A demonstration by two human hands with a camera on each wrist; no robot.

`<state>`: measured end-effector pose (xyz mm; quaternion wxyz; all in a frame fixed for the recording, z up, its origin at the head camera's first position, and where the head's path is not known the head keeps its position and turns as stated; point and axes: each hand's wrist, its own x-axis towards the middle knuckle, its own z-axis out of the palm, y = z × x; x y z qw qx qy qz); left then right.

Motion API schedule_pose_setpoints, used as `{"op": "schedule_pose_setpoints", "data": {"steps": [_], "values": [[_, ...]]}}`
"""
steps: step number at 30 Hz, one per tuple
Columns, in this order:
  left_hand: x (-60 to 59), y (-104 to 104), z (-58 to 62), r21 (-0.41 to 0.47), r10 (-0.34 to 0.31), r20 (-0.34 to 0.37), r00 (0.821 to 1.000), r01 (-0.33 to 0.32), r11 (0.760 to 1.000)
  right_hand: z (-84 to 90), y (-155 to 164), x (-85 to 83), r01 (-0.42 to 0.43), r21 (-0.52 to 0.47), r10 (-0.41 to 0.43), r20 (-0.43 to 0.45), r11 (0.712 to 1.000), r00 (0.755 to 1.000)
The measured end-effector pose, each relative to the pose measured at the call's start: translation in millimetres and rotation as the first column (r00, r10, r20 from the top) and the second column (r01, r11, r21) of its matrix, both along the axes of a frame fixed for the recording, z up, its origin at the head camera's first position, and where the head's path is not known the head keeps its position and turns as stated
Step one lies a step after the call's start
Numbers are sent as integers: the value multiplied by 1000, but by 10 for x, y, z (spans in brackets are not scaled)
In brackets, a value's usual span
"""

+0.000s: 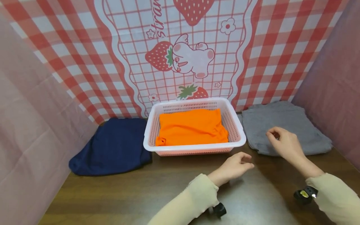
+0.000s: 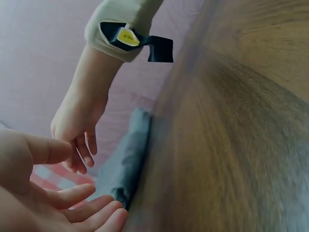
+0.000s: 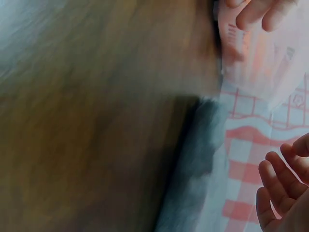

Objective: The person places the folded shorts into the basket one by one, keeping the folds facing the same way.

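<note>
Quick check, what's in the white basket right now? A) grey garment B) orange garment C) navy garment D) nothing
B: the folded orange garment lies inside the white basket, while the navy garment sits on the table to its left and the grey garment to its right, under the right hand.

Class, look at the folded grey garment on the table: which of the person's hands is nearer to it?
Right. The right hand hovers over the grey garment's front edge, fingers loosely curled, holding nothing. The left hand is over the bare table, in front of the basket, left of the garment.
</note>
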<state>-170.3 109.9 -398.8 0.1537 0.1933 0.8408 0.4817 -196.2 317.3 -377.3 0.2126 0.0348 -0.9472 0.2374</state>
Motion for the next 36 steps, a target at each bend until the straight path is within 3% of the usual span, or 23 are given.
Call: {"op": "schedule_pose_setpoints", "data": {"steps": [8,13,19,24,30,36], "values": [[-13,266,-36,3,84,38,996,-84,996,-67,227,16,41,-18,-39,84,999,996],[-7,400,-49,-1,112,119,987,-113,994,-108,405,23,67,-16,-65,118,998,991],[-49,493,-44,68,150,258,954,-172,983,-130,562,-29,97,0,-96,131,995,987],[-72,542,-39,108,193,321,927,-238,965,-120,649,-76,104,22,-106,137,994,985],[-122,614,-40,203,234,383,894,-328,923,-144,776,-112,121,23,-122,74,992,990],[-107,650,-100,291,222,457,861,-380,878,-250,896,-156,117,6,-117,121,993,986]]}}
